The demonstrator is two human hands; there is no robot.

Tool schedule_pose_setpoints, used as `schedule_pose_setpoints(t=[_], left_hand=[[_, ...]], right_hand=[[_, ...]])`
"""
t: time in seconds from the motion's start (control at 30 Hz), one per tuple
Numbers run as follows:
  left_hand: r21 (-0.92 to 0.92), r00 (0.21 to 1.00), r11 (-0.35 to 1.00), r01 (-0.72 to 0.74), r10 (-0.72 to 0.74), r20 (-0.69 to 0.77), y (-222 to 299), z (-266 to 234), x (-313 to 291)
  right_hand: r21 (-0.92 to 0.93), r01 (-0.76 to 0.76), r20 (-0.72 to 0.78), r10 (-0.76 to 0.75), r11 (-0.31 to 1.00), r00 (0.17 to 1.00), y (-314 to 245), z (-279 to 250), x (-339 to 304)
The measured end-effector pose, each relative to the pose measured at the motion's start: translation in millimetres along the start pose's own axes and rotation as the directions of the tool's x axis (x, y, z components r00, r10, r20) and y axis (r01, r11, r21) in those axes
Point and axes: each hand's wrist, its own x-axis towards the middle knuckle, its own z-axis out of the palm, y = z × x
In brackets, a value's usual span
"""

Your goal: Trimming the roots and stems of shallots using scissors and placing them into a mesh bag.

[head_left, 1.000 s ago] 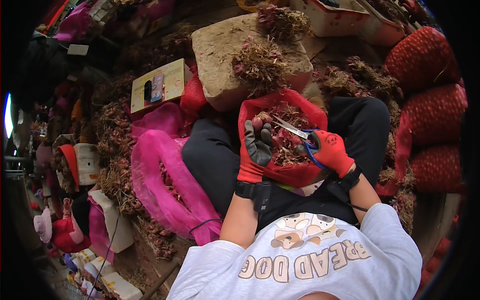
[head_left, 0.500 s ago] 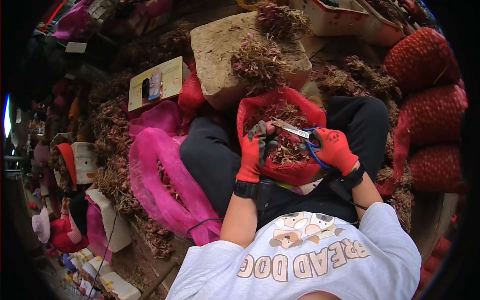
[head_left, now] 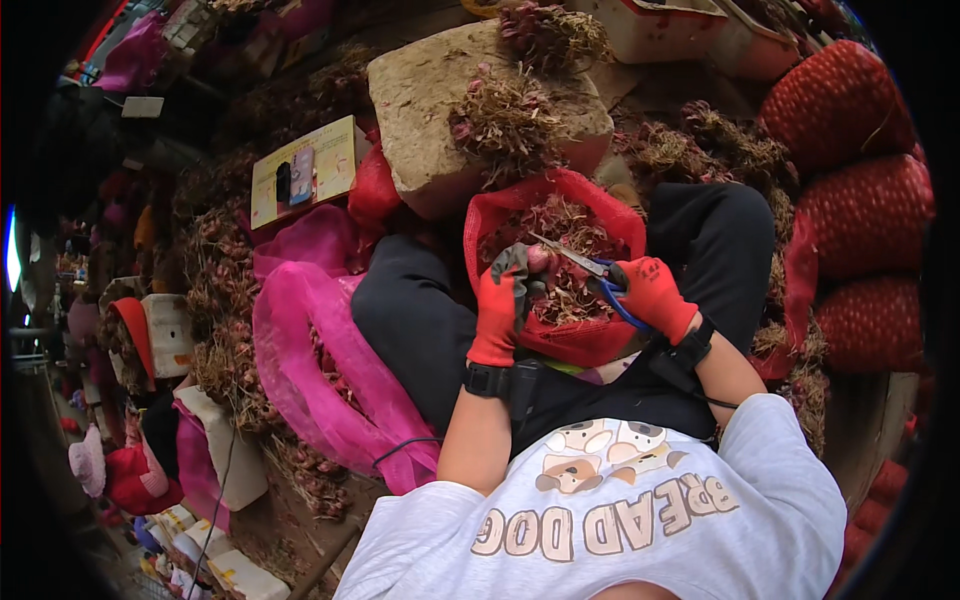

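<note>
My left hand [head_left: 503,300], in a red glove with a dark grey palm, is closed around a small pink-purple shallot [head_left: 539,259]. My right hand [head_left: 655,295], gloved in red, grips the blue handles of a pair of scissors [head_left: 590,265]. Its metal blades point left, their tips just above the shallot. Both hands are over an open red mesh bag [head_left: 478,225] between my legs. Inside lie loose shallots and dry trimmings [head_left: 562,222]. The fingertips of my left hand are partly hidden behind the shallot.
Beyond the bag, a pale block [head_left: 420,110] bears bunches of dried shallots [head_left: 510,120]. A pink mesh bag [head_left: 300,370] lies by my left leg. Left of the block, a phone [head_left: 301,175] rests on a yellowish box [head_left: 335,150]. Full red mesh sacks [head_left: 865,225] are stacked on the right.
The scissors have shifted slightly and their blades look more spread. A dry, straw-coloured bit between the shallot and the blades no longer shows. The whole view has shifted a little.
</note>
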Motion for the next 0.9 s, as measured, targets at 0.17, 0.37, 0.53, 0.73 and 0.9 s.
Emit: schedule_pose_setpoints(t=[0.17, 0.37, 0.53, 0.73, 0.9], left_hand=[[-0.153, 0.993, 0.988, 0.005, -0.024, -0.119, 6.9, 22.2, -1.7], [-0.031, 0.993, 0.996, -0.081, 0.079, -0.085, -8.3, 4.0, 8.7], [0.046, 0.991, 0.997, -0.069, 0.073, -0.109, -13.7, -2.6, 10.8], [0.08, 0.989, 0.992, -0.096, 0.104, -0.108, -16.2, -4.2, 11.6], [0.078, 0.976, 0.982, -0.17, 0.179, -0.124, -18.2, -2.4, 12.1]], right_hand=[[-0.006, -0.077, -0.067, 0.077, 0.997, 0.995, -0.2, -5.1, -5.6], [-0.188, 0.002, -0.188, -0.038, 0.982, 0.981, -5.6, -6.7, -8.3], [-0.332, -0.004, -0.144, -0.047, 0.943, 0.989, -11.3, -16.0, -8.0], [-0.292, 0.02, -0.085, -0.047, 0.956, 0.995, 6.0, -4.9, -7.9], [-0.211, -0.013, -0.039, 0.004, 0.977, 0.999, 0.7, -4.1, -5.8]])
